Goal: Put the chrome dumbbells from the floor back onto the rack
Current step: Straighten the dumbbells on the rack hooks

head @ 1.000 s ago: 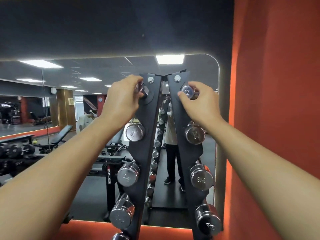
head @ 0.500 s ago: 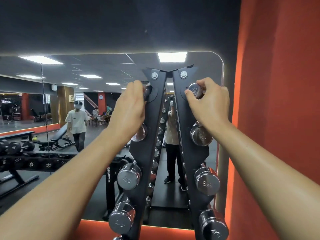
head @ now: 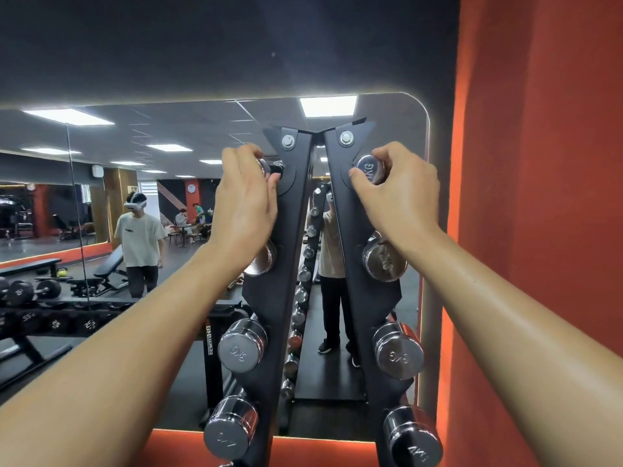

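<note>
Both arms are stretched up to the top of the black rack [head: 290,237], which stands against a mirror [head: 188,136] beside an orange wall [head: 539,197]. The left hand [head: 244,210] has its fingers curled over the chrome head of the left dumbbell [head: 269,167], thumb against its dark handle, at the top slot of the left upright. The right hand [head: 399,193] grips the right dumbbell [head: 369,168] the same way, fingers wrapped round a head stamped KG, at the top slot of the right upright. Whether either one is fully seated in its slot I cannot tell. Other dumbbells [head: 242,347] fill the slots below on both sides. In the mirror a person [head: 140,237] in a pale shirt stands near a bench.
</note>
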`<state>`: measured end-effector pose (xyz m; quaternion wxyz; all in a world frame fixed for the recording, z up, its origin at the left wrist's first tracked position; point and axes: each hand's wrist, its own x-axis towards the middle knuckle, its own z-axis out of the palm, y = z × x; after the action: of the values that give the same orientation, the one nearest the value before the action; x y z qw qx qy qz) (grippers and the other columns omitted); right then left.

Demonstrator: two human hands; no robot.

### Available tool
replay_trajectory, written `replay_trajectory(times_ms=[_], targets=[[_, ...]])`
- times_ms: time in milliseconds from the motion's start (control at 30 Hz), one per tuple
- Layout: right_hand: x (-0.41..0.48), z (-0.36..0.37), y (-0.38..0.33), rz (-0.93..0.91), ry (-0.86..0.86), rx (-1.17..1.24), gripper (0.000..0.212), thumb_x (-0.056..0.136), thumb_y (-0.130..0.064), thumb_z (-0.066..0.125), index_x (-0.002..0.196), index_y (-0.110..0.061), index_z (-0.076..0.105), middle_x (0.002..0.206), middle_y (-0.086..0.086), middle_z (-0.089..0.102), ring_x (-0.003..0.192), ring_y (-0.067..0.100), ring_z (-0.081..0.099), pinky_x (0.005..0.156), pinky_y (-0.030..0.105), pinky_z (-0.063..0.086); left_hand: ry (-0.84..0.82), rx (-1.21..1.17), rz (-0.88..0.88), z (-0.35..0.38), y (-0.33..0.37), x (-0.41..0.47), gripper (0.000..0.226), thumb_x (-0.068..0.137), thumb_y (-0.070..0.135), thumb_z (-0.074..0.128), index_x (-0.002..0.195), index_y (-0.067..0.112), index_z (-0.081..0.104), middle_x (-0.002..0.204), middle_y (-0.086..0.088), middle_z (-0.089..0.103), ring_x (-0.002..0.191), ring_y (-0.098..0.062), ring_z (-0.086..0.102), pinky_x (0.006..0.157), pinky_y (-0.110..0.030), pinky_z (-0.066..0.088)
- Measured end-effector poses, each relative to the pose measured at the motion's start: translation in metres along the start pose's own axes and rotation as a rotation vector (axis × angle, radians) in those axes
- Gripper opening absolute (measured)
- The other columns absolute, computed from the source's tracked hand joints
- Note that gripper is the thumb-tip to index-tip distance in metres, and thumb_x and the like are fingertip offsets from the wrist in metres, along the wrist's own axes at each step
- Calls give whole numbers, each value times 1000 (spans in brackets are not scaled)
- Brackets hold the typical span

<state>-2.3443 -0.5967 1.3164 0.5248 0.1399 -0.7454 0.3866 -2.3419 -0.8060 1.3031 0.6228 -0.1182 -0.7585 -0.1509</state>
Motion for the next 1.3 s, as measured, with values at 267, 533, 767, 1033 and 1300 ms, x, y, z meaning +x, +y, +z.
replay_trajectory(times_ms=[267,533,767,1033,1300], targets=[[2,0,1,3,-25,-17,29,94,-40,70,112,-18,69,101,1,72,91,17,59,73,27,38,-42,-16,-47,21,3,12,31,105,13,54,128,-7,47,125,-26,46,92,-34,57,77,-28,33],[1,1,4,-21,-23,-36,27,94,-38,69,110,-16,68,99,0,71,87,16,53,71,28,32,-227,95,-33,23,-2,13,43,104,21,57,133,-10,47,127,-29,52,121,-49,49,117,-67,24],[-5,0,2,-33,-42,-33,29,96,-40,68,118,-21,67,110,2,70,98,18,58,78,27,35,-120,-103,-204,4,4,6,50,98,35,61,142,15,50,138,-10,56,127,-29,53,111,-45,41],[-8,-14,4,10,-138,30,67,83,-28,85,142,-26,53,127,1,66,116,23,60,87,24,41,-51,-227,-326,-23,3,-6,56,88,27,73,139,19,53,135,-1,62,125,-19,58,106,-41,47],[-15,-17,16,-7,-130,0,61,83,-27,83,139,-28,58,124,1,68,111,22,63,87,26,43,-106,-266,-420,-34,-2,-26,56,82,32,80,133,25,58,127,2,64,116,-18,61,99,-47,53]])
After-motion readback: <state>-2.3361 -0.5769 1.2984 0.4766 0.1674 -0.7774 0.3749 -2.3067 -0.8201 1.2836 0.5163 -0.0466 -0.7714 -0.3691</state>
